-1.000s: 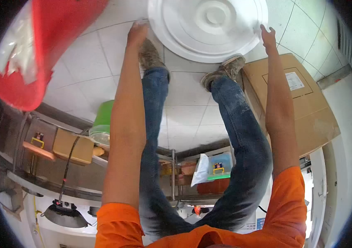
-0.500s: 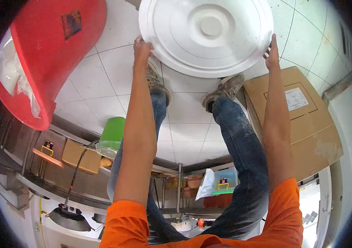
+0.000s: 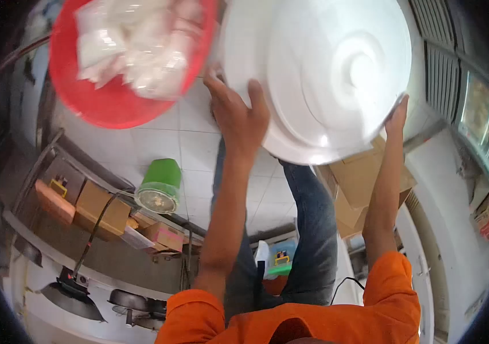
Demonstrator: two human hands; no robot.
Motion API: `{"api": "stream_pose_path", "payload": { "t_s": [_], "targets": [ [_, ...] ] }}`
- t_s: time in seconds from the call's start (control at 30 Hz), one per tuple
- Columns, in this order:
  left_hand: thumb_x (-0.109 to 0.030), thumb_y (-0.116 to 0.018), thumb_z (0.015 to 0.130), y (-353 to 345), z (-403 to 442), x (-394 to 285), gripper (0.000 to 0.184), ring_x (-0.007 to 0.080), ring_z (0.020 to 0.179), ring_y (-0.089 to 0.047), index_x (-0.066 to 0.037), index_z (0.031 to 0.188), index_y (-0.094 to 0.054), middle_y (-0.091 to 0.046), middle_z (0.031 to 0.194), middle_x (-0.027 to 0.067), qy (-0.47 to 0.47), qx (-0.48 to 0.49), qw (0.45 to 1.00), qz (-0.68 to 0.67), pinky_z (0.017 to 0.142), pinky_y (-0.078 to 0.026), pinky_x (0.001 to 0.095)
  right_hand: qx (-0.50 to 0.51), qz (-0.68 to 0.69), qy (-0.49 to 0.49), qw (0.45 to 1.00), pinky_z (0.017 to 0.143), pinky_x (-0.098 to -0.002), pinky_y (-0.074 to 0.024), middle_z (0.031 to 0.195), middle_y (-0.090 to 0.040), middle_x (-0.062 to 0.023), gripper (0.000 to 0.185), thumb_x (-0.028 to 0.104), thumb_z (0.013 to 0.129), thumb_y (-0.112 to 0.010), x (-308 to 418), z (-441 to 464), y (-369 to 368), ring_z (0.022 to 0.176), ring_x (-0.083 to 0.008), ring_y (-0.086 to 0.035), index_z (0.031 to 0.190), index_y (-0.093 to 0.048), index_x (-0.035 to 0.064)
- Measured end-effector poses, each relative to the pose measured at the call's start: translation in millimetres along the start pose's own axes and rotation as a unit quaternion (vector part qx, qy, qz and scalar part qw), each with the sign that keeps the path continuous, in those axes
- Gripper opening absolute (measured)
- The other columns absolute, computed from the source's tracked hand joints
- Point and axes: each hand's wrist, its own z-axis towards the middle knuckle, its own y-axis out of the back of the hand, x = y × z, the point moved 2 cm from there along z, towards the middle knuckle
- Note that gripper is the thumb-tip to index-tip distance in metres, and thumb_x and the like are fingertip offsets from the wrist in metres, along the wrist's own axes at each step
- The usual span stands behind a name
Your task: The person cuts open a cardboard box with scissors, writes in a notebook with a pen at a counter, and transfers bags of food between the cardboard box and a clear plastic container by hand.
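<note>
Pinching its rim, the left hand (image 3: 238,117) and right hand (image 3: 396,118) hold between them a smooth, round white lid (image 3: 319,74) with concentric ridges; left of the left hand, a rounded red tub (image 3: 98,112) holds glossy, crinkled bags (image 3: 141,49).

Tiled floor (image 3: 149,143) carries a red tub (image 3: 63,74) and, seemingly, a green bucket (image 3: 162,172).

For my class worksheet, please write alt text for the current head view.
A person's left hand and right hand hold a large round white lid by its edge, above a tiled floor. Beside it, a red tub contains pale plastic bags.
</note>
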Motion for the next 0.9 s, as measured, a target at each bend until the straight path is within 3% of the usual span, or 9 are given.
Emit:
{"api": "stream_pose_path", "payload": {
  "t_s": [0.13, 0.23, 0.3, 0.43, 0.5, 0.6, 0.7, 0.8, 0.9],
  "targets": [
    [-0.018, -0.058, 0.089, 120.2, 28.3, -27.1, 0.059, 0.0418, 0.114, -0.046, 0.008, 0.134, -0.030, -0.043, 0.124, 0.0286, 0.035, -0.078, 0.995, 0.045, 0.099, -0.036, 0.0475, 0.052, 0.031, -0.026, 0.998, 0.109, -0.0388, -0.0343, 0.143, -0.043, -0.0162, 0.060, 0.044, 0.102, -0.035, 73.3, -88.4, -118.7, 0.130, -0.0296, -0.043, 0.143, -0.034, 0.0000],
    [-0.024, -0.058, 0.091, 203.3, 66.4, 14.9, 0.060, 0.0440, 0.123, -0.038, 0.009, 0.134, -0.033, -0.037, 0.133, 0.0296, 0.104, -0.139, 0.975, 0.140, 0.104, -0.031, 0.0478, 0.090, -0.125, 0.070, 0.986, 0.102, -0.0371, -0.0395, 0.131, -0.053, -0.0182, 0.059, 0.046, 0.101, -0.037, 70.5, -98.2, -207.4, 0.118, -0.0297, -0.052, 0.130, -0.048, -0.0029],
    [-0.025, -0.057, 0.091, 240.3, 88.3, 85.5, 0.059, 0.0448, 0.128, -0.032, 0.007, 0.135, -0.033, -0.030, 0.139, 0.0300, 0.156, -0.153, 0.956, 0.193, 0.106, -0.028, 0.0496, 0.104, -0.417, 0.325, 0.842, 0.095, -0.0353, -0.0429, 0.120, -0.059, -0.0171, 0.054, 0.043, 0.100, -0.043, 70.9, -120.2, -286.1, 0.108, -0.0267, -0.056, 0.122, -0.055, -0.0049],
    [-0.029, -0.056, 0.092, 278.8, 131.7, 167.8, 0.060, 0.0462, 0.136, -0.020, 0.000, 0.138, -0.033, -0.017, 0.147, 0.0305, 0.040, -0.151, 0.937, 0.313, 0.109, -0.019, 0.0548, 0.151, -0.348, 0.235, 0.895, 0.101, -0.0396, -0.0413, 0.123, -0.059, -0.0242, 0.054, 0.041, 0.094, -0.050, 53.4, -155.4, -432.8, 0.115, -0.0364, -0.056, 0.128, -0.054, -0.0004],
    [-0.035, -0.055, 0.092, 271.9, 145.9, 169.7, 0.063, 0.0467, 0.138, -0.013, -0.006, 0.142, -0.030, -0.012, 0.150, 0.0305, 0.124, -0.146, 0.938, 0.288, 0.108, -0.015, 0.0598, 0.181, -0.398, 0.381, 0.815, 0.097, -0.0425, -0.0437, 0.119, -0.060, -0.0253, 0.050, 0.038, 0.094, -0.052, 28.1, -151.0, -478.7, 0.111, -0.0401, -0.057, 0.127, -0.056, 0.0016],
    [-0.040, -0.054, 0.092, 285.8, 165.0, 174.0, 0.068, 0.0460, 0.139, -0.008, -0.011, 0.146, -0.025, -0.009, 0.152, 0.0268, 0.216, -0.195, 0.923, 0.252, 0.107, -0.011, 0.0641, 0.153, -0.377, 0.390, 0.826, 0.087, -0.0462, -0.0463, 0.106, -0.062, -0.0262, 0.039, 0.034, 0.095, -0.050, 26.2, -163.7, -519.8, 0.100, -0.0424, -0.059, 0.120, -0.057, 0.0051],
    [-0.040, -0.055, 0.092, 315.2, 182.9, 183.9, 0.070, 0.0449, 0.138, -0.020, -0.007, 0.145, -0.025, -0.020, 0.149, 0.0272, 0.340, -0.276, 0.860, 0.262, 0.108, -0.020, 0.0586, 0.196, -0.374, 0.398, 0.814, 0.078, -0.0482, -0.0463, 0.097, -0.063, -0.0246, 0.031, 0.031, 0.095, -0.049, 38.9, -172.2, -525.2, 0.092, -0.0429, -0.059, 0.108, -0.056, 0.0041],
    [-0.039, -0.055, 0.092, 325.7, 186.0, 237.9, 0.071, 0.0437, 0.131, -0.036, 0.000, 0.143, -0.026, -0.033, 0.142, 0.0290, 0.283, -0.286, 0.909, 0.110, 0.107, -0.031, 0.0501, 0.234, -0.409, 0.322, 0.821, 0.087, -0.0335, -0.0491, 0.119, -0.062, -0.0215, 0.048, 0.030, 0.098, -0.051, 51.1, -170.6, -519.1, 0.101, -0.0265, -0.064, 0.131, -0.049, -0.0042],
    [-0.022, -0.051, 0.094, 296.4, 179.5, 213.5, 0.062, 0.0448, 0.122, -0.045, 0.006, 0.142, -0.024, -0.041, 0.134, 0.0310, 0.287, -0.289, 0.900, 0.154, 0.103, -0.037, 0.0475, 0.244, -0.438, 0.271, 0.821, 0.093, -0.0353, -0.0448, 0.122, -0.060, -0.0215, 0.049, 0.031, 0.100, -0.042, 66.6, -161.2, -517.7, 0.110, -0.0287, -0.059, 0.132, -0.047, -0.0055]
  ]
}}
